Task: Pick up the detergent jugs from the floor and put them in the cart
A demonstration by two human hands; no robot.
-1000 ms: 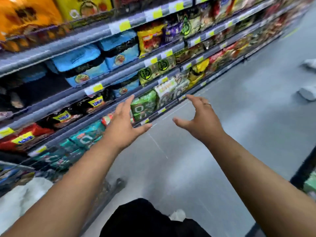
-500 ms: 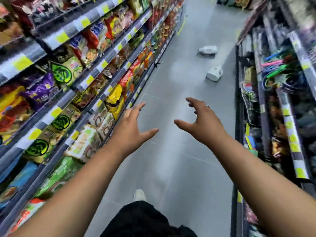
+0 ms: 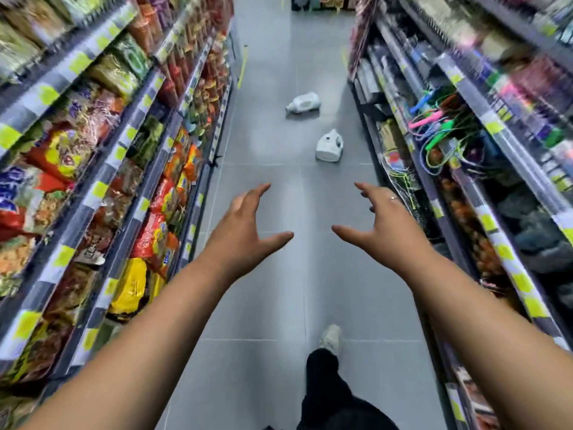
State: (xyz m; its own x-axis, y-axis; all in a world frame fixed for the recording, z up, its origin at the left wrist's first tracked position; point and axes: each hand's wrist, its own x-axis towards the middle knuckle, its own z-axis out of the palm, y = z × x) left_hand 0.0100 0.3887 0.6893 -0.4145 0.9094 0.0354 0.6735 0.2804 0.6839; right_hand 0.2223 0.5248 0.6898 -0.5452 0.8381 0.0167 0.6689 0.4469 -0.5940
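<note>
Two white detergent jugs lie on the grey tiled aisle floor ahead of me. The nearer jug rests right of centre, close to the right shelving. The farther jug lies on its side beyond it, near the middle of the aisle. My left hand and my right hand are stretched forward at chest height, fingers spread, holding nothing. Both hands are well short of the jugs. No cart is in view.
Shelves of snack bags line the left side. Shelves with cords and small goods line the right. The grey floor runs between them. My black trouser leg and pale shoe step forward below.
My view has swung from the left shelves to face straight down the aisle. The jugs have come from the right edge toward the centre. Both hands stay outstretched and empty.
</note>
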